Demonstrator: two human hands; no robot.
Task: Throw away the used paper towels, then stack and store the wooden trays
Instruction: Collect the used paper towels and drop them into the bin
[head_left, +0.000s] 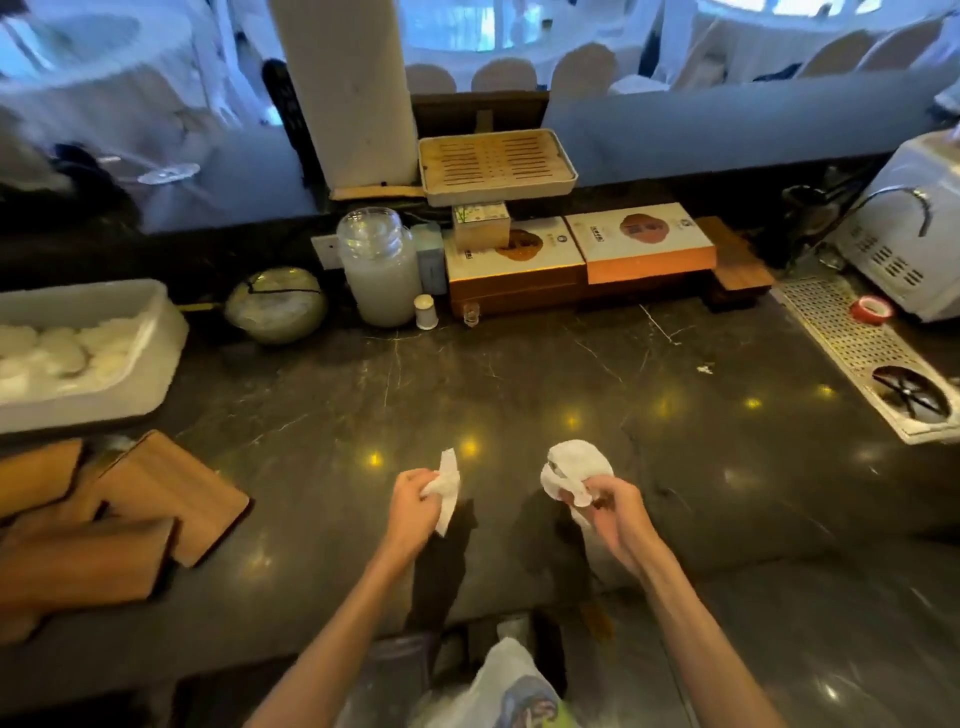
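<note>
My left hand (413, 506) grips a small crumpled white paper towel (447, 486) above the dark marble counter (519, 374). My right hand (613, 512) grips a larger bunched white paper towel (571, 467), a little to the right of the first. Both hands hover near the counter's front edge, apart from each other. Several flat wooden trays (171, 496) lie overlapping at the counter's left front corner, well left of my left hand. Another slatted wooden tray (496, 166) rests on boxes at the back.
A white tub (150, 358) of white items stands at the left. A lidded glass jar (382, 270), boxes (644, 244) and a round pot (278, 306) line the back. At the right sit a metal drain grid (852, 343) and a white appliance (909, 234).
</note>
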